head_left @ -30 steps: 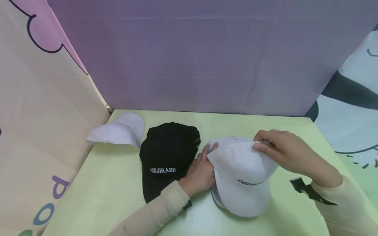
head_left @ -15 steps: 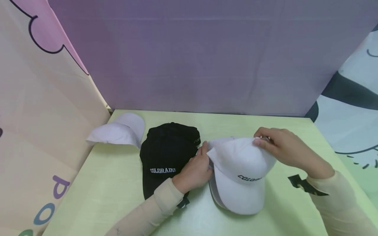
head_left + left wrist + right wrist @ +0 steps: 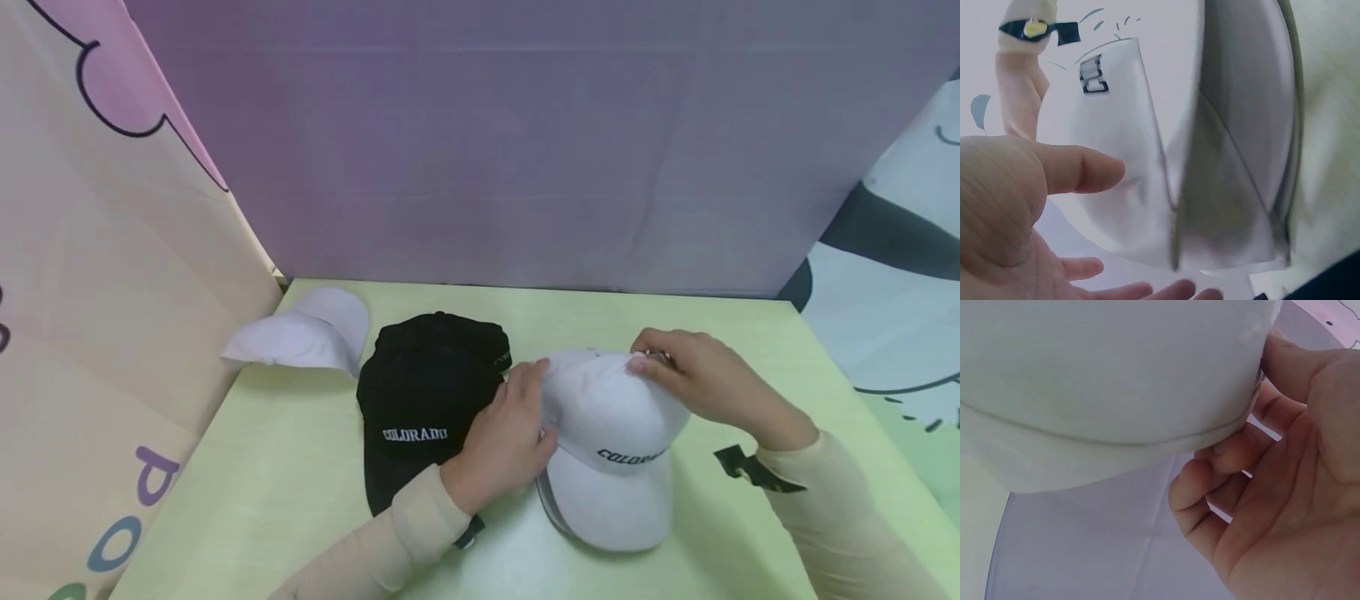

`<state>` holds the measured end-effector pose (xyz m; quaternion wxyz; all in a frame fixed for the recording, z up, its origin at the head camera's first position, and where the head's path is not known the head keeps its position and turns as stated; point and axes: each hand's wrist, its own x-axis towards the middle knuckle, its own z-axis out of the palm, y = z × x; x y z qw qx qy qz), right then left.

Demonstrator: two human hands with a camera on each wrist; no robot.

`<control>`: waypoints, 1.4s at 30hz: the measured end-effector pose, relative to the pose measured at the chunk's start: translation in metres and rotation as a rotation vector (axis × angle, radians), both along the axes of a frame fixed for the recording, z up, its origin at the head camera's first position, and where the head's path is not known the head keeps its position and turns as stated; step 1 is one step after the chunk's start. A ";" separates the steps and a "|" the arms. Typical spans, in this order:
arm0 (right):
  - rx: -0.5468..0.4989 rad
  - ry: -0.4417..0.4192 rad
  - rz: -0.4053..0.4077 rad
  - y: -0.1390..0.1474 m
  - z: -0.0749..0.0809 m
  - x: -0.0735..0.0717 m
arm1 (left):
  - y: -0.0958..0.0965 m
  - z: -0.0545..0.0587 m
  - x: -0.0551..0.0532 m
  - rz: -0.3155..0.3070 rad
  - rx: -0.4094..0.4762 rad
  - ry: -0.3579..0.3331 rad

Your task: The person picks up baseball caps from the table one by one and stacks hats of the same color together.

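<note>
A white baseball cap with dark lettering, its brim toward the person, sits over another white cap, whose brim edge shows beneath. My right hand pinches the back edge of the upper cap between thumb and curled fingers, as the right wrist view shows at the cap's rim. At the left side of the caps is my left hand, its fingers extended. In the left wrist view its thumb lies against the white side of the upper cap, and the lower cap's layers show beside it.
A black cap lettered COLORADO lies left of the white ones, partly behind the left forearm. Another white cap rests on its side at the table's back left corner. Printed cloth panels stand round the light green table.
The upper white cap has settled lower and slightly left over the lower one. My left fingers, first tucked at the gap between the caps, pulled back and now lie along the outer side.
</note>
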<state>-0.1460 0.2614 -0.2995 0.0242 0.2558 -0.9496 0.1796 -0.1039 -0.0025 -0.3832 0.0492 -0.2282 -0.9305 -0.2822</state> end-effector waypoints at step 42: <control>0.009 -0.022 -0.011 -0.013 -0.032 -0.021 | 0.025 -0.027 0.033 -0.443 -0.548 0.341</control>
